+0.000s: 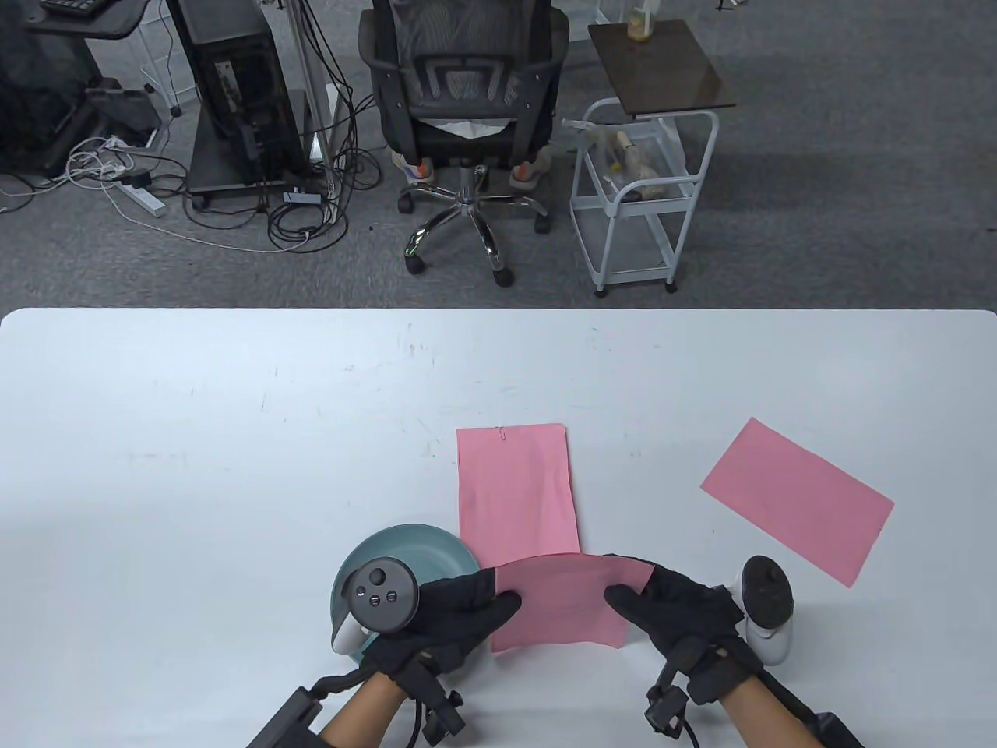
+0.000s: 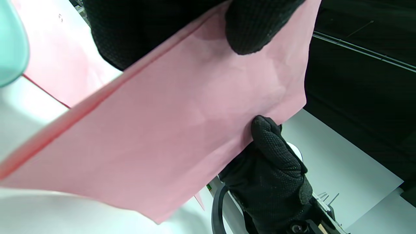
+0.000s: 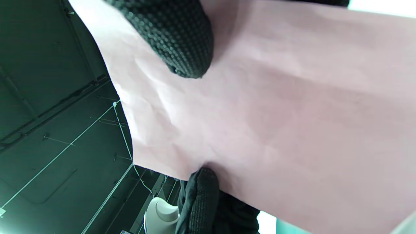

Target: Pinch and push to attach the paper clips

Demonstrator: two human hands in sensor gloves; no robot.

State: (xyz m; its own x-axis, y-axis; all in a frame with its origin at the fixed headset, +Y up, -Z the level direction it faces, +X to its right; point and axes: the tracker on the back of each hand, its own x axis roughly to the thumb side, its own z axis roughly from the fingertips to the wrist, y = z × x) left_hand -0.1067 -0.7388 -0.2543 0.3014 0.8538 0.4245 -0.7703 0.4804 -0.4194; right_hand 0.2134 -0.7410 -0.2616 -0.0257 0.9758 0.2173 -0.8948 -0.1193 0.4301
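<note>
Teal dish (image 1: 436, 545) sits at the near left of the white table (image 1: 234, 436), half covered by the left hand (image 1: 444, 615) and its tracker; what lies inside it is hidden, so whether it holds spare clips I cannot say. That hand pinches the left edge of a pink sheet (image 1: 557, 604) lifted just off the table, thumb on top and fingers beneath. In the left wrist view the held edge looks doubled, perhaps two sheets or a fold; I cannot tell which.

Just beyond the held sheet lies a second pink sheet (image 1: 516, 487), flat, with a small clip (image 1: 503, 432) on its far edge, so I judge one attachment done. The right hand (image 1: 678, 615) grips the held sheet's right edge, thumb clamped over it and fingers curled under. No clip shows in either hand or on this sheet, so its pinch-and-push looks yet to come.

Farther right, well apart, a third pink sheet (image 1: 798, 499) lies angled with no clip I can see; it seems to wait its turn. Both wrist views are filled by paper and glove, showing little else.
</note>
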